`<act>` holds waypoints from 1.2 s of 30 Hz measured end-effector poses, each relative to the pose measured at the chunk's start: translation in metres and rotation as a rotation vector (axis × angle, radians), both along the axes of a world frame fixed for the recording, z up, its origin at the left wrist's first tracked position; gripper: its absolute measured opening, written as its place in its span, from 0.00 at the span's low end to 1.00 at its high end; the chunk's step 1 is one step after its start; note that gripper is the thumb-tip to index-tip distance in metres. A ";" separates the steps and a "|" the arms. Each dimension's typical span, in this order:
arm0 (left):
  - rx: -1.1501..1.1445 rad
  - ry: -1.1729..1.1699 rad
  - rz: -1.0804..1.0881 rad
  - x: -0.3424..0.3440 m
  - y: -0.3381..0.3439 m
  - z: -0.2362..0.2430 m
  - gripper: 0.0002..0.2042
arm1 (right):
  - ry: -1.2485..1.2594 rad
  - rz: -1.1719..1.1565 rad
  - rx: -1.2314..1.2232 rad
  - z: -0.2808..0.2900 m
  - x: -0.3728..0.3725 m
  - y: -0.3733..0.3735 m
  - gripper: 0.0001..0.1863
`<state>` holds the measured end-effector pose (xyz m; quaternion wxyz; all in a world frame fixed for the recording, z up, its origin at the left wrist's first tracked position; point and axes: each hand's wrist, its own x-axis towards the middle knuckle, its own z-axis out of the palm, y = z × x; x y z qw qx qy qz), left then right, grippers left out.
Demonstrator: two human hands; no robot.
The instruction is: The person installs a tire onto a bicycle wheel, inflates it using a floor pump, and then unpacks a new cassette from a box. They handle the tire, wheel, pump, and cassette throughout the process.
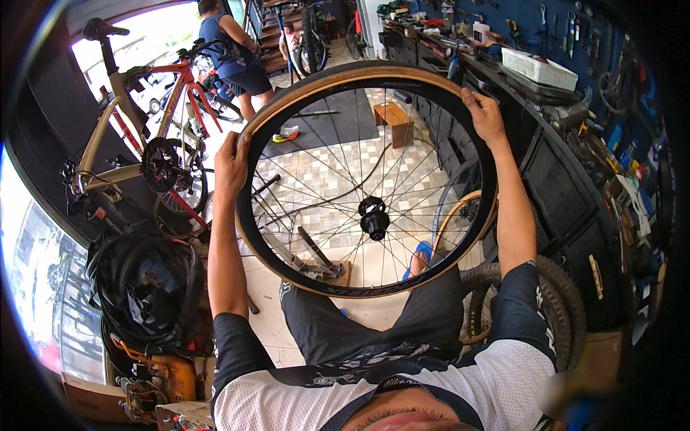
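Observation:
A bicycle wheel with a deep black rim (pixel 263 253), thin spokes and a black hub (pixel 374 219) is held up in front of me, over my lap. Around its rim sits a tan-sided tire (pixel 338 75). My left hand (pixel 231 164) grips the tire at the wheel's left side, thumb pointing up. On the upper right, my right hand (pixel 484 116) is closed round the tire, its thumb on the near face. Both arms are stretched forward. The fingers behind the tire are hidden.
Bike frames (pixel 154 144) hang at the left above coiled black tires (pixel 144 287). To the right runs a dark workbench (pixel 528 122) with a white basket (pixel 539 68) and tools. Knobby tires (pixel 560 309) stand near my right side. Another person (pixel 233 54) stands beyond; a wooden stool (pixel 393 123) is on the floor.

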<state>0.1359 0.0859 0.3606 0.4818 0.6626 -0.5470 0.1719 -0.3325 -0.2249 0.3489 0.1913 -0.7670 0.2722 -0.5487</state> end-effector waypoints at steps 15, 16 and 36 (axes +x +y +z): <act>0.063 0.187 -0.195 0.022 -0.011 0.014 0.25 | 0.139 -0.088 -0.104 0.019 0.017 0.014 0.32; 0.039 0.124 -0.178 0.023 -0.014 0.012 0.25 | 0.131 -0.053 -0.105 0.019 0.017 0.010 0.34; -0.034 -0.888 0.093 -0.102 -0.077 0.089 0.23 | 0.082 -0.044 -0.124 0.027 0.015 0.040 0.35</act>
